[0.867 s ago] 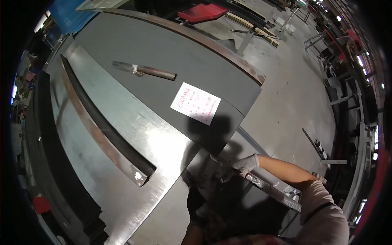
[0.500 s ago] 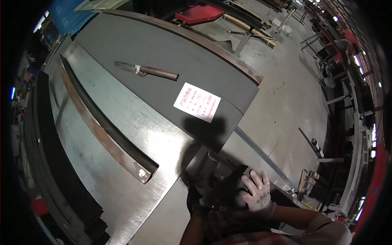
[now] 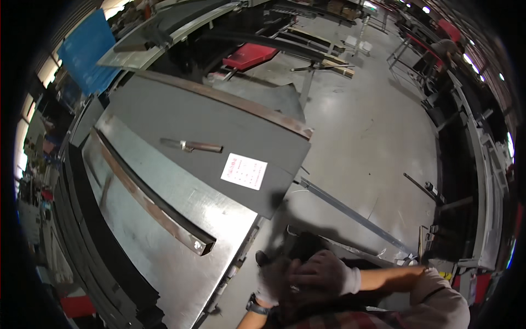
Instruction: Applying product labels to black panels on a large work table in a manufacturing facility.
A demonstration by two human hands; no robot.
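Note:
Close to my body at the lower middle, my right hand (image 3: 324,274), in a pale glove, has its fingers bent and drawn together. It overlaps my left hand (image 3: 272,282), which is smeared and in shadow and has a dark watch (image 3: 257,305) at its wrist. Whatever lies between the hands is too dark to make out. Beyond them, a knife (image 3: 203,147) with a brown handle rests on a dark grey sheet (image 3: 230,126). A white paper label with red print (image 3: 244,171) lies on that same sheet, right of the knife. Neither hand touches these.
The sheet lies on a shiny metal tabletop (image 3: 164,208), beside a long rusty bar with a black edge (image 3: 148,197). Dark strips (image 3: 101,241) are stacked at left. A grey rail (image 3: 350,211) crosses the floor. Another person (image 3: 445,50) bends over at far right.
My right hand, spread and raised before, has moved left and down against my left hand, its fingers drawing in. The view has tilted up, showing more of the far workshop.

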